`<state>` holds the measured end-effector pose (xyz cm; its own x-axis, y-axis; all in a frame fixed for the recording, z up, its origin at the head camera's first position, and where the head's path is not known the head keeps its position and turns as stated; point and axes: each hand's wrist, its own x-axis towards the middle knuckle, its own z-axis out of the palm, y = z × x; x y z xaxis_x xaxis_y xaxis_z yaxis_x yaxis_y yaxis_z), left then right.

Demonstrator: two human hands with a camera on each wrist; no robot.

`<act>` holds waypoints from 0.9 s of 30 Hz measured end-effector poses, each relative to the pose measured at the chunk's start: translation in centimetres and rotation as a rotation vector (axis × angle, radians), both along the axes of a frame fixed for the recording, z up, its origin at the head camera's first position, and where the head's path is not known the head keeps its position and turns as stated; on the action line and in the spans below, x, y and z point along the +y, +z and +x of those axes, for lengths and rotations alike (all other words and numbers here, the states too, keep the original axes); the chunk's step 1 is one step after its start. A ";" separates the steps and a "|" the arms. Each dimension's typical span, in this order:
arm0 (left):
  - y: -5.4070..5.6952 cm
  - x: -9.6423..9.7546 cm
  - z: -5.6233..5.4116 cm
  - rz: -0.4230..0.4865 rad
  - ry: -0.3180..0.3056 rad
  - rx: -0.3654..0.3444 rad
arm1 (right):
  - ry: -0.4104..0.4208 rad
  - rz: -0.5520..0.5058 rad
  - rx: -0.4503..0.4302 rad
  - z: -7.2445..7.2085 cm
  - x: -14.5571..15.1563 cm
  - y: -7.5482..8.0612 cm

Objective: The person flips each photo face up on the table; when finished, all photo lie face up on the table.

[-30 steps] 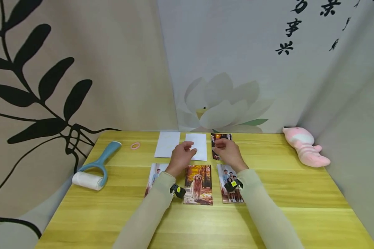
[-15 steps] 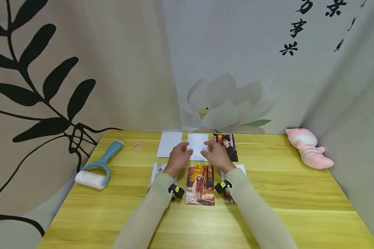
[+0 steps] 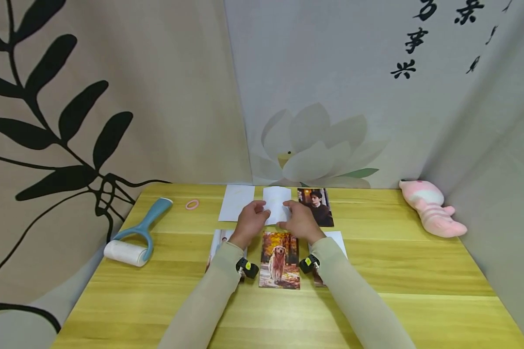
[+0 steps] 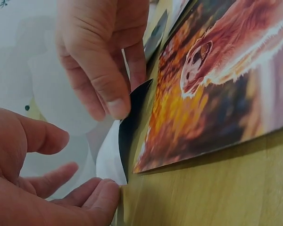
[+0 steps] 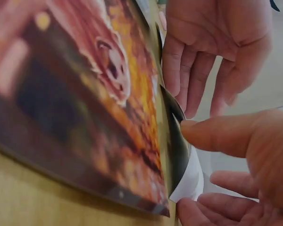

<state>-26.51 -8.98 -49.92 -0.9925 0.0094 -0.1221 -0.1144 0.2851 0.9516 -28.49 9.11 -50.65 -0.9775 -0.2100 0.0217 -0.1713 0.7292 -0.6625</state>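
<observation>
In the head view a white-backed photo print (image 3: 277,201) lies in the middle of the back row, between my hands. It is bowed, and its near edge is lifted; the wrist views show its dark underside (image 4: 134,120). My left hand (image 3: 251,220) holds its left edge, thumb and fingertip close together at the near corner. With the thumb on the near edge and fingers at the right corner, my right hand (image 3: 303,220) grips the other side. Just in front lies the dog photo (image 3: 279,259).
Left of the held print is another white-backed print (image 3: 237,202); right of it, a portrait photo (image 3: 316,207). Two prints lie partly under my forearms. A lint roller (image 3: 141,232) and pink ring (image 3: 192,204) sit left, a pink plush toy (image 3: 432,208) right.
My right hand has moved left from the portrait photo to the middle white-backed print, then slightly nearer me. That print is now bowed. My left hand has stayed nearly in place.
</observation>
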 end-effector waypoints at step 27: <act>-0.4 0.1 -0.6 -0.015 0.141 -0.009 | 0.058 0.058 -0.045 0.2 0.1 0.3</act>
